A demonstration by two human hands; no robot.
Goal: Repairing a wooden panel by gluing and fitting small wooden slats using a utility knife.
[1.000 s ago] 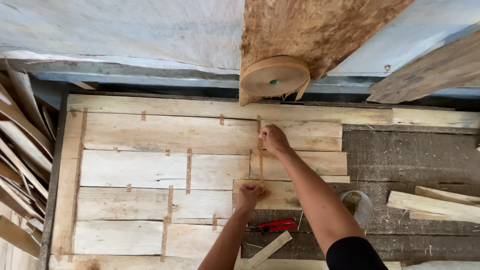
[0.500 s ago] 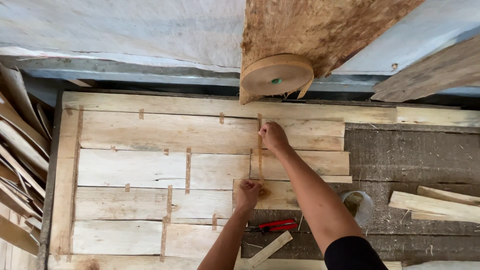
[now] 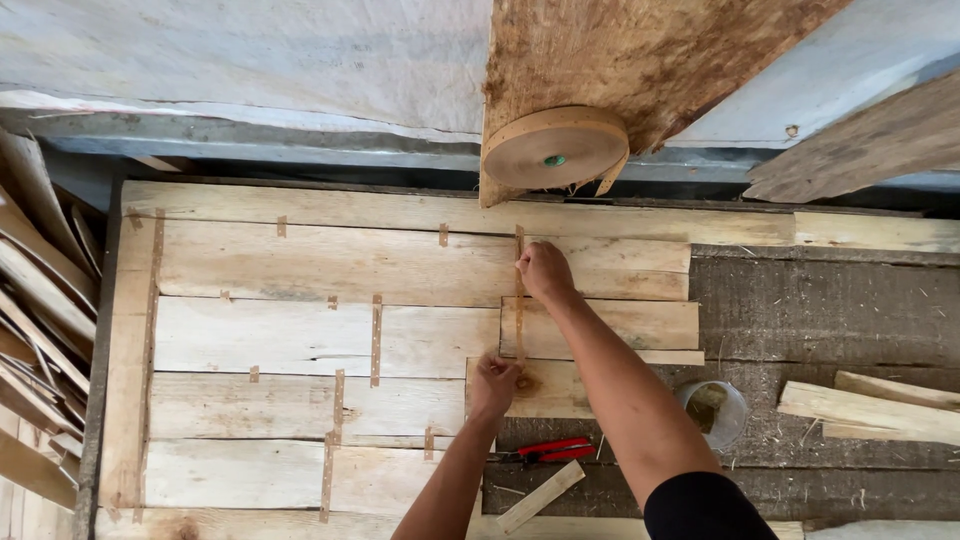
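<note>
My right hand (image 3: 545,270) and left hand (image 3: 493,383) pinch a tape strip (image 3: 519,300) flat on the boards (image 3: 300,340); it runs lengthwise away from me.

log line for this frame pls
left hand: presses tape strip lower end | right hand: presses its upper part | under: veneer sheets | near: tape roll, red cutters

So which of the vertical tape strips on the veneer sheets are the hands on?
The rightmost tape strip: right hand presses its top, left hand its bottom. The others lie untouched farther left.
</note>
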